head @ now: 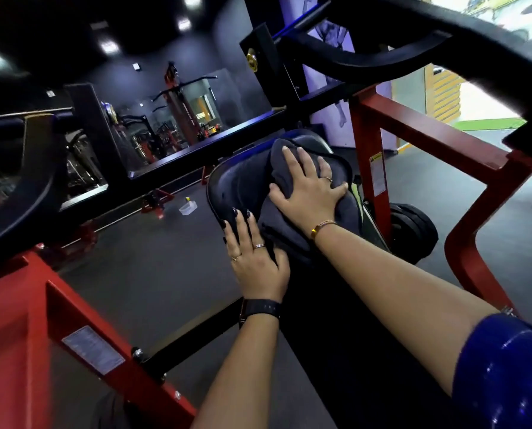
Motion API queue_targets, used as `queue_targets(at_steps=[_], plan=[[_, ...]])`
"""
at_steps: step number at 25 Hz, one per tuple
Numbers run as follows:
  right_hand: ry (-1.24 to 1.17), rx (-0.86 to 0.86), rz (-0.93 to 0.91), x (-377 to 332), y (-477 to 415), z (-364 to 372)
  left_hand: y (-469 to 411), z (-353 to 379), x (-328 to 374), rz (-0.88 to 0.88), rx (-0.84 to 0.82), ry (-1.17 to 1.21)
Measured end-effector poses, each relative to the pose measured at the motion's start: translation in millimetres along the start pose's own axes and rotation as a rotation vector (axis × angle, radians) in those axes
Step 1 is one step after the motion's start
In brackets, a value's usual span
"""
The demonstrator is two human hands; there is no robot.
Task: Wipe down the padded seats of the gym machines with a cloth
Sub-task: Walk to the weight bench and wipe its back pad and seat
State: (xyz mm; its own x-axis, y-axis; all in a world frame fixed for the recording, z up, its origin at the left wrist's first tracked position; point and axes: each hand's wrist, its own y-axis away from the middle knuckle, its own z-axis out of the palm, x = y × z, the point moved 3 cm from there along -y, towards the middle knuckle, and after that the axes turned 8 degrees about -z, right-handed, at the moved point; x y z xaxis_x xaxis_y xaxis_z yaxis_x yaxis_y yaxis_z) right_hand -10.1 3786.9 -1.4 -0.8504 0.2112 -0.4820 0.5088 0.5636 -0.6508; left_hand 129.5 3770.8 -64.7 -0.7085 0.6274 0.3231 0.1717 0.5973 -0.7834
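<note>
- Right now, from the head view: mid-wipe, by the look of it.
- Dark cloth [292, 193] spread on the black padded seat [236, 187].
- Right hand [308, 187] flat and open, pressing the cloth down.
- Left hand [255, 258] open too, fingers resting on the seat's near edge, thumb side touching the cloth.
- Probably more seats left to do.
- Small clear tub [188, 207] on the floor far off; too small to tell what's inside.
</note>
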Motion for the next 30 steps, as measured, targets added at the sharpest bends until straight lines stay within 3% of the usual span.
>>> queue_targets(at_steps=[2,7,12,17,22,26,30], plan=[[0.041,0.004,-0.015,27,13,0,0,0,1,0.025,0.003,-0.020],[0.022,-0.005,0.194,95,89,6,-1,2,-2,-0.002,0.028,-0.068],[0.040,-0.044,0.233,127,164,18,4,1,3,-0.025,0.030,-0.072],[0.001,-0.074,0.280,113,122,13,6,0,5,-0.019,0.043,-0.086],[-0.010,0.004,0.090,69,58,0,0,-1,8,0.002,0.030,0.019],[0.100,0.066,-0.152,60,99,17,1,0,-1,0.038,0.055,0.101],[0.100,0.118,-0.249,59,152,28,0,3,-1,0.061,0.076,0.078]])
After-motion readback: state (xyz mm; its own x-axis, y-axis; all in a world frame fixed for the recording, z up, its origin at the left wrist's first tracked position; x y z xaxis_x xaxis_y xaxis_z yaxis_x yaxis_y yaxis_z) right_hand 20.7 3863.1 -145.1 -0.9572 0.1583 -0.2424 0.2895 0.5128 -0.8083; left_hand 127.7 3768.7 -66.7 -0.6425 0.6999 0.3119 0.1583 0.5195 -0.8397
